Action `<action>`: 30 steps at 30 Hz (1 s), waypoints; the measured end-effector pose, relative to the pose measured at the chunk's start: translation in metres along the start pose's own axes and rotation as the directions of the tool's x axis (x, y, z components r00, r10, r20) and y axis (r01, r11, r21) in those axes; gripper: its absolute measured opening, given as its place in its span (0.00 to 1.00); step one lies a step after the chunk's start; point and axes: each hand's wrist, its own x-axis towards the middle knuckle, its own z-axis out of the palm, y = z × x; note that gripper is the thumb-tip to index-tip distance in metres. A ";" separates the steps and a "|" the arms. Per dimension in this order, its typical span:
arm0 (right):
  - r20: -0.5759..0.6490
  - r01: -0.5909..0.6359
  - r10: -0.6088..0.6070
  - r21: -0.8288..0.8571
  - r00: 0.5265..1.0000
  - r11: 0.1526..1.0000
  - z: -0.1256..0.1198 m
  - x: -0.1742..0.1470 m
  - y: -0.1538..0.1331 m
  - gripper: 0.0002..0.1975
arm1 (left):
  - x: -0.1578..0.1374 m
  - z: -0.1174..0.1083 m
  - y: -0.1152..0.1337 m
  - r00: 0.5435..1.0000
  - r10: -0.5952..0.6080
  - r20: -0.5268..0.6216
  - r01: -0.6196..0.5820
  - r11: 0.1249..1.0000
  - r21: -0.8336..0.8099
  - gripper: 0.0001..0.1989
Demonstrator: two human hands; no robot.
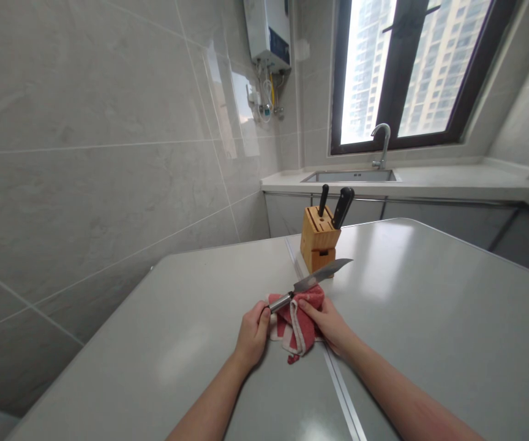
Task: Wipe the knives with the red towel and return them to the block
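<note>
Two hands meet over the smooth white table [177,312], well short of its far edge. We have the left hand [251,334] curled round the silver metal handle [281,302] of a broad steel knife [309,282], whose tip slants up toward the table's far right corner. Our right hand [331,323] is closed on a crumpled red-and-white cloth towel [308,326], thumb on top, its other fingers mostly hidden. Beyond the blade, near the far edge, stands a light-brown wooden knife block [312,237] with two black handles [343,207] rising from it. We judge this to be a wiping step; the next stroke would call for a steady grip and fingertips clear of the cutting edge.
</note>
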 end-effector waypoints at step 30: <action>0.231 -0.009 0.044 -0.151 0.972 0.989 0.006 -0.009 -0.003 0.18 | 0.004 0.012 0.000 0.905 -0.248 0.347 0.370 0.860 -0.351 0.35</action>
